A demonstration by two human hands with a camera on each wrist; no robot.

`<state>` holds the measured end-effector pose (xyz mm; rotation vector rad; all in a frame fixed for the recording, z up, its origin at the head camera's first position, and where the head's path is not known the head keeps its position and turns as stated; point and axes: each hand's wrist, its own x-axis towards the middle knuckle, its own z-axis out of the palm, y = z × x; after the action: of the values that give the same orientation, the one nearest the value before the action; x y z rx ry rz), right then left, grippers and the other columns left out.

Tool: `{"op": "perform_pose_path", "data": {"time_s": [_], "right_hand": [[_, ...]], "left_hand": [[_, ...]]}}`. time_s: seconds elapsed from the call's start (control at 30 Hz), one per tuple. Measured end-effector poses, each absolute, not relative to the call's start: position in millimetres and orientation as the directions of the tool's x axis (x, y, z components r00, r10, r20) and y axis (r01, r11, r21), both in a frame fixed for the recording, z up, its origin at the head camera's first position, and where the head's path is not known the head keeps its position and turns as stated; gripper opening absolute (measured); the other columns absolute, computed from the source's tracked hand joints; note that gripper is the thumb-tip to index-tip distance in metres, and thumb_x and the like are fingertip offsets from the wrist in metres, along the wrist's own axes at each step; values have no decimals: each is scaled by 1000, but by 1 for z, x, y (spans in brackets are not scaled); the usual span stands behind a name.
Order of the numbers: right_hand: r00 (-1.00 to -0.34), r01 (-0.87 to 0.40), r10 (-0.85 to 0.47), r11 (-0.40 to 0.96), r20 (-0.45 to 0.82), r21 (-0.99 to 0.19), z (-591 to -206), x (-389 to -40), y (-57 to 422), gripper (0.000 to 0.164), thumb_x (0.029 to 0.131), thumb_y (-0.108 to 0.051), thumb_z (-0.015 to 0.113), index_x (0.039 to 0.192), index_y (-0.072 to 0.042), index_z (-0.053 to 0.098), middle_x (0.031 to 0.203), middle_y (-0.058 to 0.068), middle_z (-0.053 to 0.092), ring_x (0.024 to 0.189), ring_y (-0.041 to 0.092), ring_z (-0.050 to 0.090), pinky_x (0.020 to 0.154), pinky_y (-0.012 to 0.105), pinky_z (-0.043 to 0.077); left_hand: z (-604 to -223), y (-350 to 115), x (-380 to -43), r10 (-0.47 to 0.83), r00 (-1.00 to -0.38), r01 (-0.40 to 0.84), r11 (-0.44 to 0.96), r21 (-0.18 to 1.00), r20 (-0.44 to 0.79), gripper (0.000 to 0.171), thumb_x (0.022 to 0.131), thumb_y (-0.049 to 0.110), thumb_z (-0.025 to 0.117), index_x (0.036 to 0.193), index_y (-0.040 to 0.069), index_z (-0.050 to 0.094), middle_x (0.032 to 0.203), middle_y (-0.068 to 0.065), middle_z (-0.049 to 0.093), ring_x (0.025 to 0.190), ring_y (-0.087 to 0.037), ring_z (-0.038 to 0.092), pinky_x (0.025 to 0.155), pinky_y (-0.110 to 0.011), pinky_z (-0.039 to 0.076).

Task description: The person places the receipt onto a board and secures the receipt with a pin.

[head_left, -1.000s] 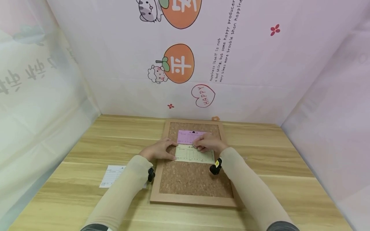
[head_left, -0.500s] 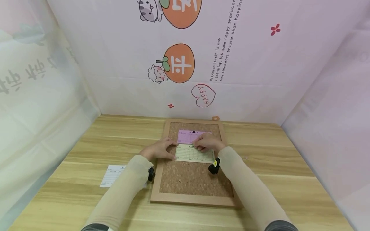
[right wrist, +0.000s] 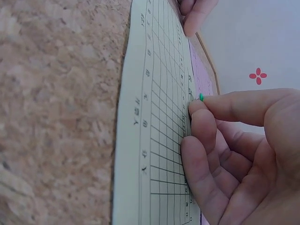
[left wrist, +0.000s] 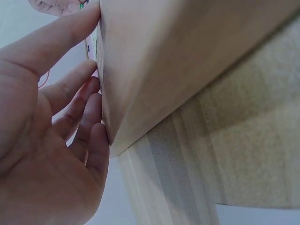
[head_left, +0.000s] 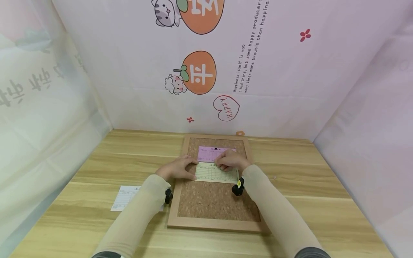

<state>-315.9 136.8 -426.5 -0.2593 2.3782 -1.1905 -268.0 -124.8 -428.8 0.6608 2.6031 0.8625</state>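
Note:
A wood-framed corkboard (head_left: 219, 202) lies on the table. On it a pale yellow printed slip (head_left: 206, 175) sits just below a pink slip (head_left: 205, 154), which has a black pin (head_left: 216, 148) at its top edge. Between thumb and forefinger my right hand (head_left: 231, 160) pinches a green-headed pushpin (right wrist: 201, 97) at the yellow slip's top edge; the pin's point is hidden. My left hand (head_left: 177, 168) spreads over the board's left frame, its thumb and fingertips at the yellow slip's left side. The left wrist view shows those fingers (left wrist: 72, 86) along the frame's edge.
A white printed slip (head_left: 125, 197) lies on the table left of the board, partly under my left forearm. To the board's right is a tiny pale object (head_left: 274, 177). A printed cloth wall (head_left: 277, 111) stands behind the table (head_left: 300, 215).
Both hands stay almost in place. My right wrist has shifted very slightly left while the fingers remain at the yellow slip's top edge. The head view has tilted a little.

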Motion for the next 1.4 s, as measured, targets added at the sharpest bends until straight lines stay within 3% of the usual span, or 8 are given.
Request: {"op": "perform_pose_path", "data": {"time_s": [0.87, 1.4], "right_hand": [[-873, 35, -370, 601, -317, -798, -429, -313, 135, 18, 98, -11, 65, 109, 2, 69, 83, 8, 67, 69, 14, 60, 63, 27, 53], [-895, 21, -326, 651, -304, -759, -429, -312, 131, 11, 95, -11, 67, 99, -1, 67, 78, 6, 64, 65, 13, 57, 61, 25, 52]], "left_hand": [[-429, -126, -266, 512, -845, 320, 712, 625, -151, 64, 88, 27, 80, 143, 9, 53, 144, -13, 42, 136, -31, 38, 113, -50, 30], [-425, -124, -264, 518, -843, 323, 707, 630, -149, 64, 88, 27, 79, 143, 7, 53, 144, -14, 43, 135, -31, 39, 112, -50, 31]]}}
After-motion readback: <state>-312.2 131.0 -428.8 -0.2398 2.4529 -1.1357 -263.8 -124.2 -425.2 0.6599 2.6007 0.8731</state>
